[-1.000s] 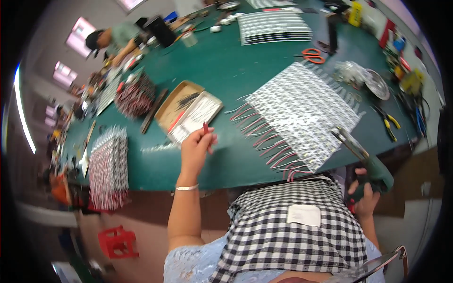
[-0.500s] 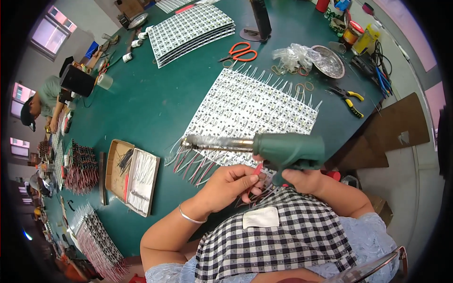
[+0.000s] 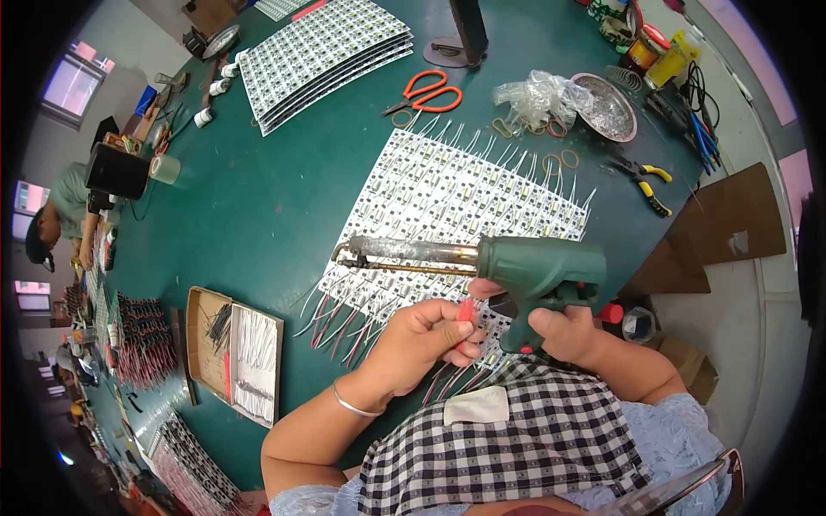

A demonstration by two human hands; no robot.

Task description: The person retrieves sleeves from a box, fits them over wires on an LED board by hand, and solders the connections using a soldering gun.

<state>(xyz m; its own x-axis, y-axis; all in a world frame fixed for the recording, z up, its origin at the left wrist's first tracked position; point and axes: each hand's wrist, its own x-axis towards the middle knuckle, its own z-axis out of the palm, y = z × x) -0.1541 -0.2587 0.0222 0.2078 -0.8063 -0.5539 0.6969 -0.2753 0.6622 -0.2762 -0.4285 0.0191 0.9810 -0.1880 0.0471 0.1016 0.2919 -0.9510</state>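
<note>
Item: green soldering gun [image 3: 525,273], pistol pattern, long metal barrel pointing toward nine o'clock, tip over the near-left corner of the LED sheet; grasped by the right hand [image 3: 564,331], fingers wrapped round the handle from below, so that the barrel lies level just above the work.

Item: short red wire [image 3: 465,311], pinched between thumb and fingertips of the left hand [image 3: 426,337], end raised to just under the gun's body at five o'clock from the barrel; seemingly held there to keep the wire close to the hot end; bangle on the left wrist.

Item: white LED module sheet [image 3: 465,202], laid flat at table centre, directly at twelve o'clock from both hands; red and white leads fan from its near edge toward the hands, within easy reach.

Item: green table [image 3: 258,198]; bears all else.

Item: shallow cardboard tray [image 3: 234,351] of cut wires, at nine o'clock from the left hand, beside the working arm.

Item: orange scissors [image 3: 423,93], at twelve o'clock beyond the sheet; stack of further LED sheets [image 3: 327,52] at eleven o'clock.

Item: metal dish [image 3: 609,105] and crumpled clear bag [image 3: 538,93], at one o'clock; yellow-handled pliers [image 3: 641,182] at two o'clock.

Item: checked apron [image 3: 508,456] at six o'clock, covering the lap.
</note>
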